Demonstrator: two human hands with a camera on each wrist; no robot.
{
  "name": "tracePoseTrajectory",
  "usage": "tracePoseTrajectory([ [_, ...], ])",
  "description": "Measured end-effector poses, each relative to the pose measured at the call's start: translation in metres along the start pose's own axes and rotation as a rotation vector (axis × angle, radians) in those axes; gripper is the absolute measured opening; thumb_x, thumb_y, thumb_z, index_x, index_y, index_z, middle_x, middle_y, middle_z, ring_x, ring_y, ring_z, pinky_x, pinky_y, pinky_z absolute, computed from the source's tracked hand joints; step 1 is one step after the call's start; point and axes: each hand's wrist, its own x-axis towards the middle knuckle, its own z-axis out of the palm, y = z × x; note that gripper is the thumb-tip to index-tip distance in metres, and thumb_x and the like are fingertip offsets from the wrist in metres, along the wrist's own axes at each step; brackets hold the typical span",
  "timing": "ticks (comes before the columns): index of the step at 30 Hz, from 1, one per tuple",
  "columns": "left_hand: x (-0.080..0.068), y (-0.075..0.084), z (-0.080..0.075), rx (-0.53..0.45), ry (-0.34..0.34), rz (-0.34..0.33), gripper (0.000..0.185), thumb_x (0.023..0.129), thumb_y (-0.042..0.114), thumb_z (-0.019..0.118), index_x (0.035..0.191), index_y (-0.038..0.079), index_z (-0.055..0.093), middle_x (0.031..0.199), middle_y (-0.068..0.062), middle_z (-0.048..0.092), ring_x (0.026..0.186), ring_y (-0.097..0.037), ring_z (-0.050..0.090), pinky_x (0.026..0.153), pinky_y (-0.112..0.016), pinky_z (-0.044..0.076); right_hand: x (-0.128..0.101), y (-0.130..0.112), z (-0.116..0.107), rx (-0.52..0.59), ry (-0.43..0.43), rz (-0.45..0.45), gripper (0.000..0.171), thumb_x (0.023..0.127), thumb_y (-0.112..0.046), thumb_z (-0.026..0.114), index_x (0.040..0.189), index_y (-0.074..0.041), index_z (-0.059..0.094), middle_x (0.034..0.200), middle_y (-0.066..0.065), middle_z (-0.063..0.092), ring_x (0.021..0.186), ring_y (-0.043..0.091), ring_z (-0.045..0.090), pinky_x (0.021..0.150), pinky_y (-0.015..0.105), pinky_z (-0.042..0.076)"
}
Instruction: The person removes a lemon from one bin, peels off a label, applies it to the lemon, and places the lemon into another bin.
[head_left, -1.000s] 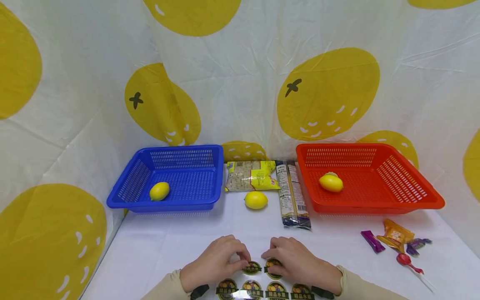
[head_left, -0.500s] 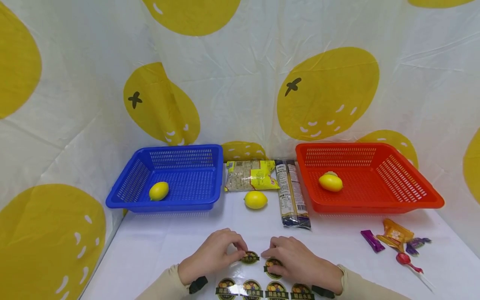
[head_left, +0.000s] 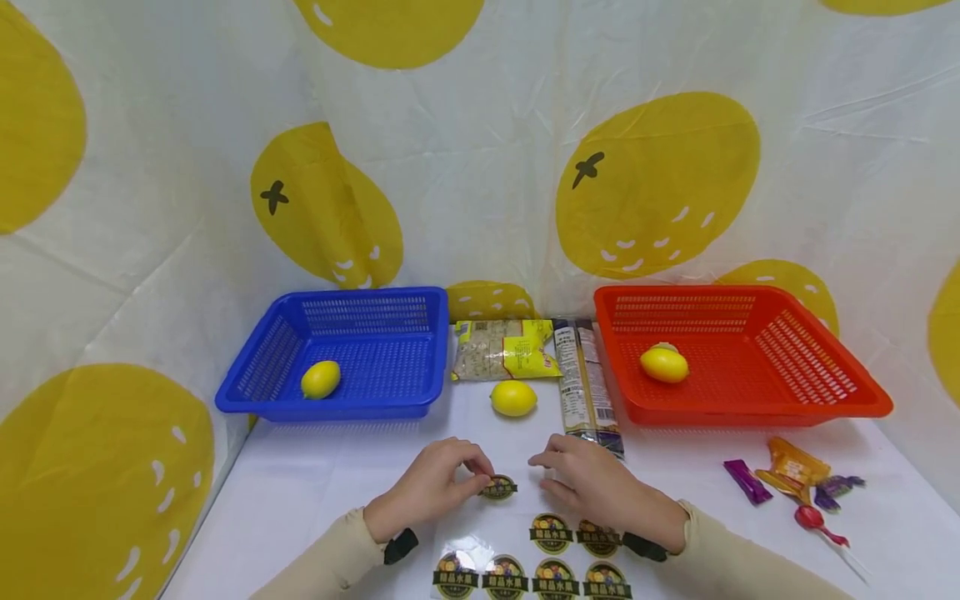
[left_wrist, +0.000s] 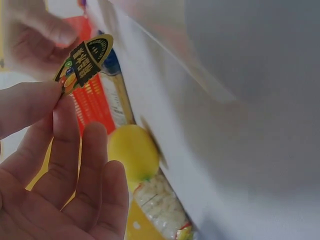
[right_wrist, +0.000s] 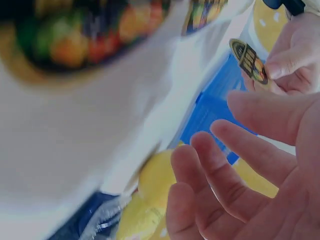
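Left hand pinches sticker, wrist view clearest; right hand loose, empty.

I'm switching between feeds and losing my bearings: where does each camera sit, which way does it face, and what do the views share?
Head: looks forward and down at the table; both sleeved arms show; left hand pinches a sticker, right hand is empty.
Left wrist: sits low behind the left hand's fingers, facing the lemon.
Right wrist: sits low behind the right hand's fingers, facing the blue basket.
Shared: all three show the sticker.
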Motion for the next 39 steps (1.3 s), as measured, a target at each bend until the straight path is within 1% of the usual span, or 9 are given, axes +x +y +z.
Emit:
tracePoseTrajectory([
  [4,0.009,-0.004,-0.001,-0.004,0.008,-0.025,0.005,0.094,0.015,0.073,0.095,0.019,0.075,0.095,0.009,0.076,0.091,-0.005,0.066,0.081,-0.026,0.052,0.010,0.008,-0.003,-0.046,0.063,-0.008,0.026,0.090,-0.020,0.078,0.116,-0.014,0.077,0.096,-0.002,0.068,0.084,0.006,0.059,0.074,0.026,0.055],
  [10,0.016,-0.010,-0.002,-0.016,0.013,-0.057,0.005,0.095,0.014,0.071,0.097,0.018,0.074,0.097,0.006,0.076,0.091,-0.007,0.068,0.079,-0.029,0.052,0.028,0.019,-0.006,-0.061,0.155,-0.004,0.030,0.088,-0.016,0.081,0.117,-0.010,0.075,0.101,0.005,0.070,0.088,0.014,0.063,0.079,0.033,0.058],
  [15,0.021,-0.013,-0.002,-0.038,0.008,-0.076,0.005,0.096,0.016,0.070,0.099,0.016,0.074,0.098,0.006,0.076,0.091,-0.006,0.067,0.079,-0.027,0.051,0.043,0.023,-0.006,-0.086,0.223,0.035,0.037,0.087,-0.015,0.081,0.123,-0.009,0.072,0.112,0.008,0.068,0.100,0.022,0.064,0.090,0.041,0.058],
  [19,0.023,-0.013,-0.001,-0.041,0.014,-0.078,0.004,0.096,0.015,0.070,0.098,0.016,0.074,0.097,0.006,0.075,0.090,-0.007,0.067,0.079,-0.027,0.051,0.055,0.025,-0.004,-0.094,0.234,0.060,0.046,0.087,-0.012,0.081,0.130,-0.007,0.068,0.124,0.012,0.067,0.113,0.029,0.064,0.100,0.047,0.055],
  [22,0.025,-0.012,0.000,-0.039,0.015,-0.082,0.005,0.096,0.015,0.070,0.097,0.017,0.074,0.096,0.006,0.075,0.090,-0.006,0.067,0.080,-0.027,0.052,0.062,0.027,-0.006,-0.091,0.217,0.064,0.053,0.089,-0.010,0.078,0.139,-0.007,0.062,0.136,0.015,0.064,0.124,0.034,0.062,0.106,0.051,0.052],
  [26,0.028,-0.013,0.000,-0.037,0.020,-0.077,0.005,0.097,0.017,0.069,0.098,0.017,0.074,0.095,0.006,0.075,0.090,-0.006,0.067,0.080,-0.030,0.053,0.071,0.030,-0.008,-0.062,0.177,0.061,0.056,0.091,-0.008,0.074,0.145,-0.007,0.057,0.144,0.020,0.060,0.131,0.038,0.059,0.110,0.055,0.048],
  [29,0.029,-0.013,0.000,-0.041,0.023,-0.077,0.005,0.097,0.017,0.069,0.098,0.016,0.074,0.095,0.006,0.075,0.089,-0.006,0.067,0.081,-0.031,0.054,0.076,0.033,-0.004,-0.044,0.152,0.054,0.054,0.092,-0.006,0.073,0.144,-0.005,0.058,0.145,0.021,0.060,0.131,0.039,0.059,0.110,0.055,0.048],
  [33,0.030,-0.014,0.000,-0.039,0.031,-0.076,0.005,0.096,0.016,0.070,0.098,0.016,0.074,0.095,0.006,0.075,0.089,-0.006,0.067,0.082,-0.033,0.054,0.079,0.035,0.000,-0.038,0.155,0.057,0.052,0.091,-0.004,0.074,0.141,-0.005,0.061,0.141,0.019,0.063,0.127,0.037,0.062,0.108,0.054,0.050],
  [39,0.029,-0.014,0.000,-0.039,0.040,-0.083,0.005,0.095,0.015,0.070,0.098,0.016,0.074,0.094,0.006,0.075,0.088,-0.006,0.067,0.081,-0.033,0.054,0.079,0.035,0.006,-0.081,0.159,0.107,0.048,0.091,-0.009,0.077,0.138,-0.012,0.065,0.125,0.013,0.068,0.110,0.030,0.067,0.098,0.049,0.056],
])
